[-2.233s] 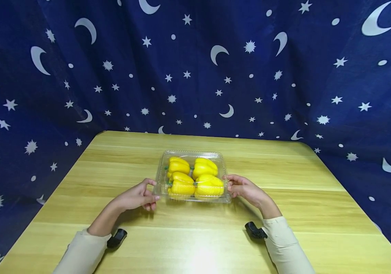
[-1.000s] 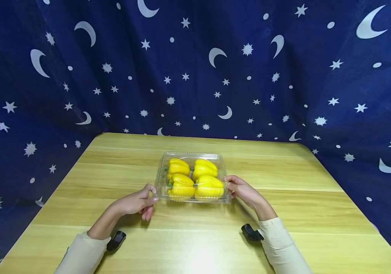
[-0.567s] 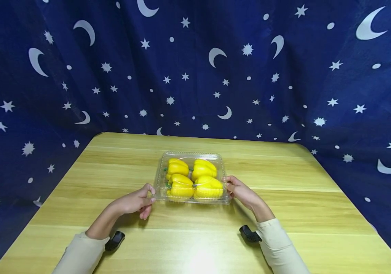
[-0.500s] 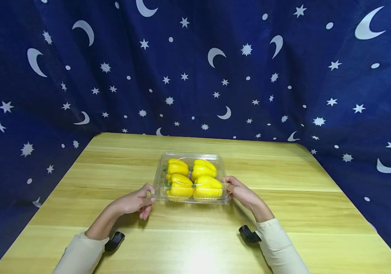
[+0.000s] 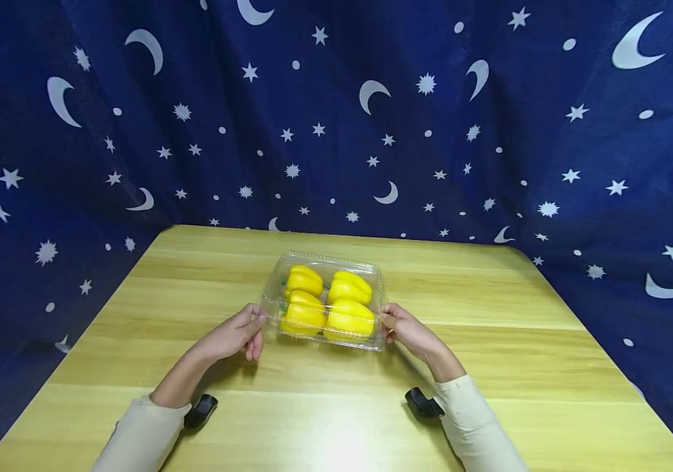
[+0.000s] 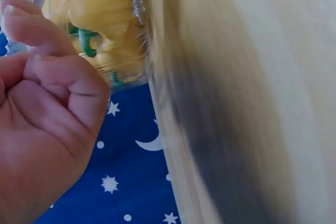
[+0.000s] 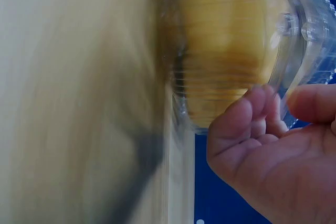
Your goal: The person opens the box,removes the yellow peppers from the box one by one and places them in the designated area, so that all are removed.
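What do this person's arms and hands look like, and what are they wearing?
The left hand and right hand wear no gloves. The left sleeve and right sleeve are plain, pale beige, ending short of the wrists. Beside each cuff sits a small, angular black device, one left, one right; no cables show.

Pale wood-grain table; clear box over it, contact unclear.

Head view: bright, mostly sharp; white glare on near part of table; highlights along clear box; soft shadows beside both sleeves. Wrist views: table streaked by blur, dark shadows smeared across; fingers clearer.
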A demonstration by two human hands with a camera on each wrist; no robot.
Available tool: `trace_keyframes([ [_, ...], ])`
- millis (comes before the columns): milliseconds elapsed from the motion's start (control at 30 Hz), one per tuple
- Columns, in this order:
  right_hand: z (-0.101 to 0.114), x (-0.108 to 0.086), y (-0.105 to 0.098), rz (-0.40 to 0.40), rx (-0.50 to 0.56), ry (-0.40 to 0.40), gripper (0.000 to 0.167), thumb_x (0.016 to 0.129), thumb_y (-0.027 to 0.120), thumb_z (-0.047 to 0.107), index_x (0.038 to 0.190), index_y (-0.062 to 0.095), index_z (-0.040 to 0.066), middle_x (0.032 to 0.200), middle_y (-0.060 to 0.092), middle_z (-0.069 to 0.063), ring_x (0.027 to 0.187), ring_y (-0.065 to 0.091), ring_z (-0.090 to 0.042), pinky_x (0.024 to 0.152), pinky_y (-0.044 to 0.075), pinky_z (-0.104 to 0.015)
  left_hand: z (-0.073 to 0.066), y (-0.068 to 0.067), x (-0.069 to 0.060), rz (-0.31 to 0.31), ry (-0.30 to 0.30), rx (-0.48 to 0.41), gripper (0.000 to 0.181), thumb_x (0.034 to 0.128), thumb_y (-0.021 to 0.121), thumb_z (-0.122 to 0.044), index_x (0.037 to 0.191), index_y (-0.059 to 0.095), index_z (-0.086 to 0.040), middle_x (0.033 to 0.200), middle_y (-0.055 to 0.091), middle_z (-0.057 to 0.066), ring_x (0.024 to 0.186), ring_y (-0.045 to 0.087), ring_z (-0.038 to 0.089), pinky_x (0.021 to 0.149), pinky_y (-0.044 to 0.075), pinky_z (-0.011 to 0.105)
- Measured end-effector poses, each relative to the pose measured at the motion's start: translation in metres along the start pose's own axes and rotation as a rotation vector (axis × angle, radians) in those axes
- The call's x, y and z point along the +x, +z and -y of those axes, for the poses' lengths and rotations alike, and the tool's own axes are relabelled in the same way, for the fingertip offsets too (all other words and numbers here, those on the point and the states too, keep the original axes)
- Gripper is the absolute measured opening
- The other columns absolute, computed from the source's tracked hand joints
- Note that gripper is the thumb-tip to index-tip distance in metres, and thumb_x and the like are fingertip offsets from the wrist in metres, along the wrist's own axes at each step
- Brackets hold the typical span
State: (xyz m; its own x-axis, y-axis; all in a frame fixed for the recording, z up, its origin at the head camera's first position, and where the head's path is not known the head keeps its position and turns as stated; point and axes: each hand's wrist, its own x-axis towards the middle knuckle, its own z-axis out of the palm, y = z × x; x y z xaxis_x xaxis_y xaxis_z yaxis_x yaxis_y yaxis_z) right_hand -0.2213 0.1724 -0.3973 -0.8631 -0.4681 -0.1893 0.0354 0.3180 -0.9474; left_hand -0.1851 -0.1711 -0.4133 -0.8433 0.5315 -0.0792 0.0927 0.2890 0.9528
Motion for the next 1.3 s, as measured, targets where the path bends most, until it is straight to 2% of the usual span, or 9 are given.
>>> trace_keyframes([
  [167,0.002,-0.002,-0.003,-0.009,-0.038,0.01,0.025,0.098,0.027,0.009,0.115,0.032,-0.008,0.083,0.038,-0.005,0.074,0.039,-0.016,0.068,0.035,-0.03,-0.004,-0.007,-0.002,0.006,-0.01,0.09,0.03,0.101,0.029,-0.021,0.11,0.028,0.008,0.056,0.052,0.001,0.047,0.049,0.012,0.047,0.045,0.027],
  [367,0.003,-0.003,-0.005,0.014,-0.044,0.002,0.021,0.098,0.029,0.009,0.112,0.033,-0.006,0.081,0.036,-0.005,0.073,0.036,-0.019,0.067,0.032,-0.03,-0.004,-0.019,-0.008,-0.073,-0.066,0.106,0.038,0.0974,0.041,-0.016,0.124,0.026,0.006,0.061,0.05,0.004,0.05,0.048,0.014,0.05,0.046,0.028],
  [467,0.003,-0.004,-0.005,0.023,-0.047,-0.002,0.021,0.097,0.029,0.008,0.112,0.032,-0.007,0.082,0.036,-0.005,0.073,0.035,-0.019,0.068,0.032,-0.03,-0.001,-0.022,-0.007,-0.089,-0.095,0.086,0.044,0.0968,0.043,-0.017,0.129,0.021,0.003,0.072,0.054,0.013,0.058,0.051,0.017,0.053,0.046,0.029],
  [567,0.003,-0.004,-0.005,0.024,-0.053,0.0,0.023,0.097,0.03,0.008,0.114,0.032,-0.008,0.083,0.036,-0.005,0.074,0.036,-0.019,0.068,0.032,-0.031,0.0,-0.024,-0.007,-0.09,-0.113,0.077,0.058,0.0968,0.043,-0.02,0.14,0.009,-0.002,0.095,0.056,0.021,0.073,0.059,0.023,0.058,0.049,0.032],
  [700,0.004,-0.004,-0.004,0.018,-0.088,0.002,0.024,0.098,0.031,0.01,0.114,0.033,-0.007,0.083,0.038,-0.005,0.075,0.037,-0.019,0.069,0.034,-0.031,0.002,-0.023,-0.006,-0.067,-0.085,0.056,0.074,0.0965,0.044,-0.02,0.145,-0.01,-0.009,0.115,0.047,0.025,0.093,0.058,0.032,0.068,0.051,0.038],
  [833,0.005,-0.004,-0.004,0.001,-0.113,0.004,0.024,0.098,0.032,0.01,0.115,0.034,-0.006,0.082,0.039,-0.005,0.076,0.038,-0.018,0.069,0.034,-0.031,0.002,-0.02,-0.003,-0.079,-0.03,0.065,0.075,0.0949,0.046,-0.015,0.145,-0.009,-0.005,0.106,0.047,0.024,0.091,0.054,0.031,0.07,0.051,0.039],
  [1033,0.009,-0.009,-0.006,-0.054,-0.142,0.01,0.029,0.096,0.037,0.011,0.118,0.036,-0.008,0.09,0.045,-0.011,0.079,0.043,-0.02,0.07,0.039,-0.032,0.0,-0.018,0.002,-0.072,-0.019,0.049,0.079,0.0925,0.05,-0.014,0.144,-0.009,-0.002,0.086,0.048,0.011,0.076,0.05,0.021,0.064,0.048,0.035],
  [1167,0.009,-0.012,-0.007,-0.115,-0.222,-0.04,0.035,0.092,0.047,0.011,0.118,0.038,-0.01,0.104,0.049,-0.02,0.089,0.049,-0.024,0.076,0.044,-0.033,0.001,-0.018,-0.004,-0.038,-0.02,0.024,0.082,0.0911,0.052,-0.013,0.144,-0.01,-0.002,0.083,0.046,0.006,0.07,0.046,0.017,0.061,0.045,0.032],
  [1300,0.007,-0.014,-0.01,-0.103,-0.307,-0.132,0.041,0.088,0.057,0.015,0.12,0.04,-0.003,0.117,0.045,-0.022,0.104,0.048,-0.031,0.083,0.043,-0.035,0.001,-0.018,-0.013,-0.005,-0.017,0.016,0.08,0.0909,0.051,-0.012,0.143,-0.009,-0.001,0.088,0.049,0.008,0.068,0.045,0.015,0.059,0.044,0.03],
])
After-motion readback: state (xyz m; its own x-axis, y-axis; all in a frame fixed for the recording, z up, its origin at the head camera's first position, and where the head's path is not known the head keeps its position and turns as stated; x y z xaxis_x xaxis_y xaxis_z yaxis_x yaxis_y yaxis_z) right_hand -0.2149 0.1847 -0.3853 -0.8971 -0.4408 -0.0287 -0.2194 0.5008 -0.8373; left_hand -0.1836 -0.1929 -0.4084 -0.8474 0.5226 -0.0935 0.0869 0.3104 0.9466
